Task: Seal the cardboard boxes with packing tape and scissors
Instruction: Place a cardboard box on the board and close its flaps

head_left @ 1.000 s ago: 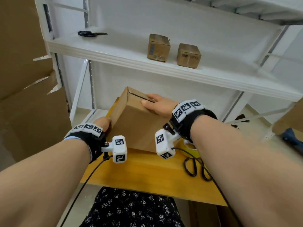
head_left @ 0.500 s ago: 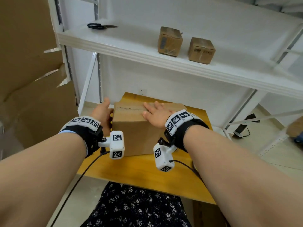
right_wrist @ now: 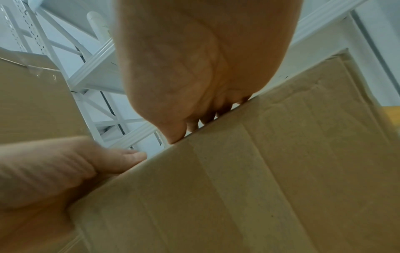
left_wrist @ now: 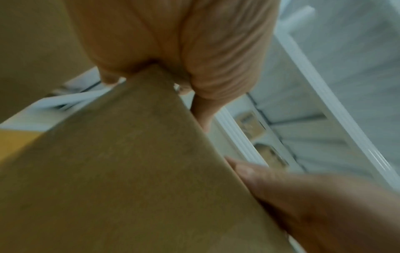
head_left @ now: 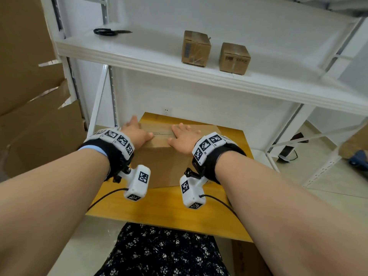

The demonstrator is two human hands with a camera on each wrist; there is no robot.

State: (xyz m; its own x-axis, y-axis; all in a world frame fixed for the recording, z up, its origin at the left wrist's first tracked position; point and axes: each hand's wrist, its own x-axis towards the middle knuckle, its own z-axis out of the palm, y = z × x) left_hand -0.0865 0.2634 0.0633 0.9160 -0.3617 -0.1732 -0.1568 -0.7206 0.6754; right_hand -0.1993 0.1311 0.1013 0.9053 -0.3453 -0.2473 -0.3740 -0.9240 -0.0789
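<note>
A brown cardboard box [head_left: 165,168] stands flat on the yellow wooden table [head_left: 159,212], its top flaps down. My left hand [head_left: 137,132] lies on the top's left end and my right hand [head_left: 184,136] lies flat on the top beside it, fingers straight. The wrist views show each palm over the box's upper edge, with the box [left_wrist: 129,171] [right_wrist: 259,171] filling the lower part. Black scissors [head_left: 111,32] lie on the white shelf [head_left: 139,58] at far left. No tape roll shows.
Two small taped cardboard boxes [head_left: 196,48] [head_left: 235,57] stand on the shelf above the table. Large flattened cardboard sheets [head_left: 29,116] lean at the left. White shelf uprights flank the table, and more clutter lies on the floor to the right.
The box went from tilted on an edge to flat on the table. My left hand moved from the box's left side up onto its top; my right hand stayed on top.
</note>
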